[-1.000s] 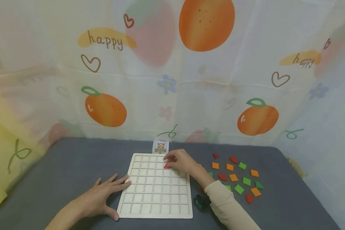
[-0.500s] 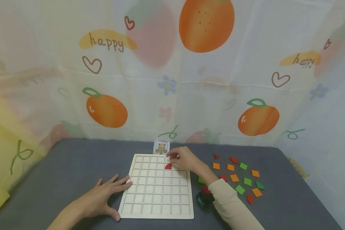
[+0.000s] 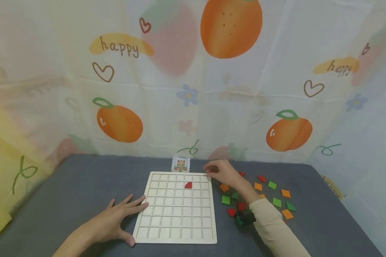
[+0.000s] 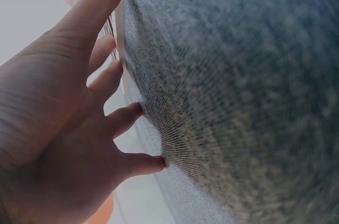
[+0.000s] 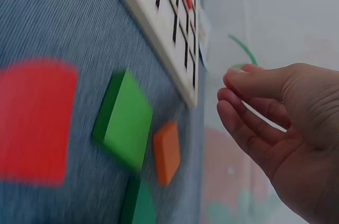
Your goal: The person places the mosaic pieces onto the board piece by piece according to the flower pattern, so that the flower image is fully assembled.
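A pale gridded board [image 3: 175, 241] lies on the dark cloth, and a red quarter-round piece [image 3: 188, 185] sits in a cell of its second row from the back. My left hand [image 3: 107, 223] has its fingers spread, with fingertips and thumb at the board's left edge; the left wrist view shows the same hand [image 4: 79, 107] against board and cloth. Above the board's back right corner is my right hand [image 3: 223, 174], fingers loosely bent. In the right wrist view no piece shows in this hand [image 5: 286, 123].
A small patterned card [image 3: 181, 165] lies behind the board. Right of the board are scattered pieces, among them a green square [image 3: 226, 200], an orange square [image 3: 286, 193] and a red piece [image 3: 231, 212]. A printed curtain [image 3: 161, 117] hangs behind the table.
My right hand has let go of the red piece, which stays on the board, and has moved right to the board's back corner. My left hand has stayed at the left edge.
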Available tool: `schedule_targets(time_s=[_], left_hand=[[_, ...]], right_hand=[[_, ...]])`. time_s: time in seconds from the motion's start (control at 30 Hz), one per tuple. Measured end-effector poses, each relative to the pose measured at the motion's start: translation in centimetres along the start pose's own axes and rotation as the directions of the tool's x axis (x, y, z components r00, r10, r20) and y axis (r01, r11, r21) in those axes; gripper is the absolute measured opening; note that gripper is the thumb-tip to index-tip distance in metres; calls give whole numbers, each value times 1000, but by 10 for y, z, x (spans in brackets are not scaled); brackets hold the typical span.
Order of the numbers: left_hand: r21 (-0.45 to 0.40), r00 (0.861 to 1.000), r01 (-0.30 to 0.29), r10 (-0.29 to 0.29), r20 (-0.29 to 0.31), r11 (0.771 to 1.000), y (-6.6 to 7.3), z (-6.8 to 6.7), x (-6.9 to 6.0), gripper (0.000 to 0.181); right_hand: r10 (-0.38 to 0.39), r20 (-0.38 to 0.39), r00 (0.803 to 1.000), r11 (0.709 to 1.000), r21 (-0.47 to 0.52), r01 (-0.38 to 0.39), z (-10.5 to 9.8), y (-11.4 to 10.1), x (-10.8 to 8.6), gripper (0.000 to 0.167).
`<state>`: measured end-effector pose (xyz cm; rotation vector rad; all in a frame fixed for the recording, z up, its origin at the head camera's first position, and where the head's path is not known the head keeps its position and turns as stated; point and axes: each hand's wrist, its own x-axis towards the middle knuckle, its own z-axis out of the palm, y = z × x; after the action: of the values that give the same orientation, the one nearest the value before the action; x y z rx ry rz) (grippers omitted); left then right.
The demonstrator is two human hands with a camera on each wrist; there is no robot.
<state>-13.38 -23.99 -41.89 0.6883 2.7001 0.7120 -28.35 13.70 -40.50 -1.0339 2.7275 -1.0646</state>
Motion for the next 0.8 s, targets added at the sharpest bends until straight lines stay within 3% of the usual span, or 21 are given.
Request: schedule_targets(time_s=[0.37, 0.8], left_hand=[[-18, 1000, -6, 6, -9, 1000, -1, 1, -1, 108], [-27, 1000, -5, 5, -5, 1000, -1, 2, -1, 108]], right_hand=[[79, -11, 997, 993, -84, -79, -24, 29, -26, 26], [149, -88, 985, 977, -138, -160, -55, 64, -52, 29]])
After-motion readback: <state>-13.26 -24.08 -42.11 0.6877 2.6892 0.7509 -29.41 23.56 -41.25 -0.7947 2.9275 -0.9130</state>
